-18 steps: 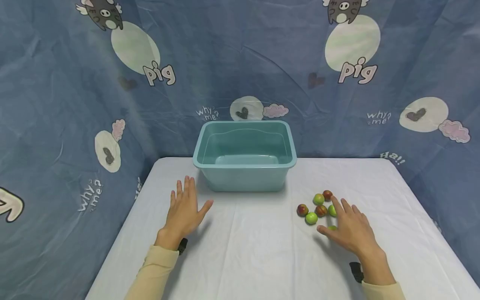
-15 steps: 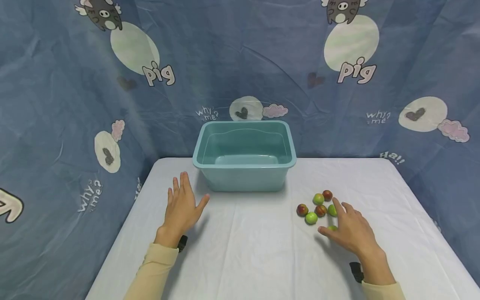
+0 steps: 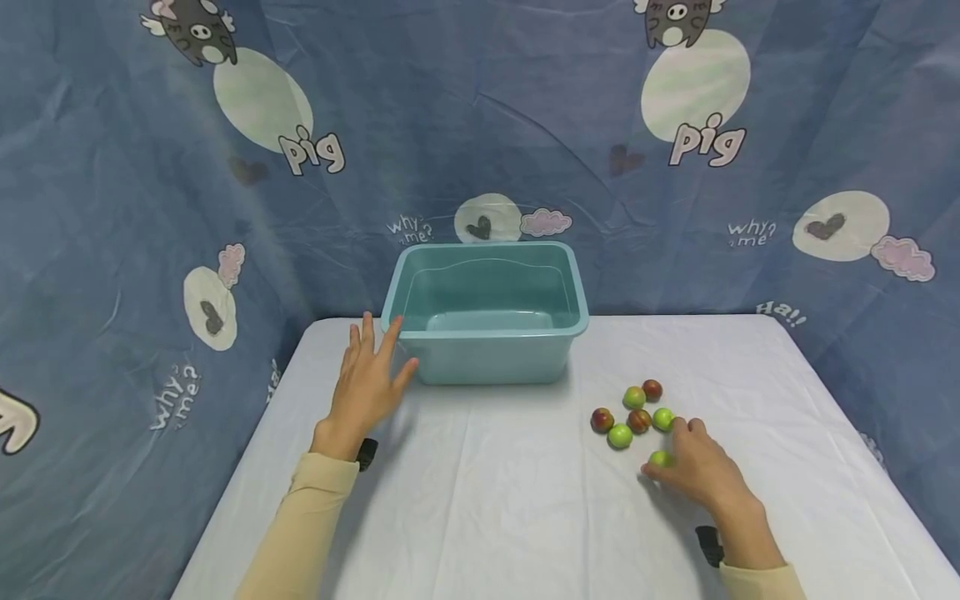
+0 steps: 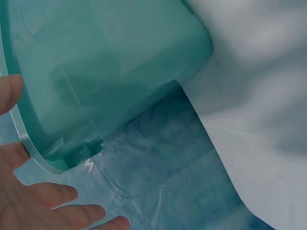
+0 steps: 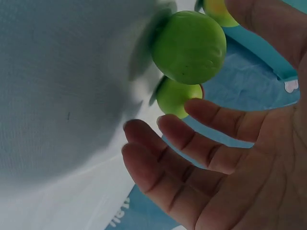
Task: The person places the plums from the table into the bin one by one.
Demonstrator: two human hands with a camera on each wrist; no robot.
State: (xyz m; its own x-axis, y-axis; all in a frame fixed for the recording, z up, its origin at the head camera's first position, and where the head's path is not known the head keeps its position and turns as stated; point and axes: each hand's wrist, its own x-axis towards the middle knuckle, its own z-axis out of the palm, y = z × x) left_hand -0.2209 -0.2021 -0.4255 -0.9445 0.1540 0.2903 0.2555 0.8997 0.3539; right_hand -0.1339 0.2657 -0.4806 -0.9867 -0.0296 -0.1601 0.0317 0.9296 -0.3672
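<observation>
My left hand point(image 3: 365, 387) has its fingers spread at the front left corner of a teal plastic tub point(image 3: 487, 357). In the left wrist view its thumb and index finger lie right at the tub's rim point(image 4: 21, 127). On the right, my right hand point(image 3: 705, 467) reaches low over the table with bent fingers apart. A small round green fruit point(image 5: 189, 48) sits in the gap between thumb and fingers, with space showing around it in the right wrist view. The index fingertip overlaps a second green fruit point(image 5: 175, 96) beyond.
Several more small round fruits, green point(image 3: 620, 436) and reddish-brown point(image 3: 602, 420), lie close together left of the right hand. The table has a white cloth point(image 3: 517, 492). Behind the tub hangs a blue printed curtain point(image 3: 450, 125).
My left hand has moved forward from the table to the tub's corner. My right hand has dropped lower, its fingers drawing in around the nearest green fruit.
</observation>
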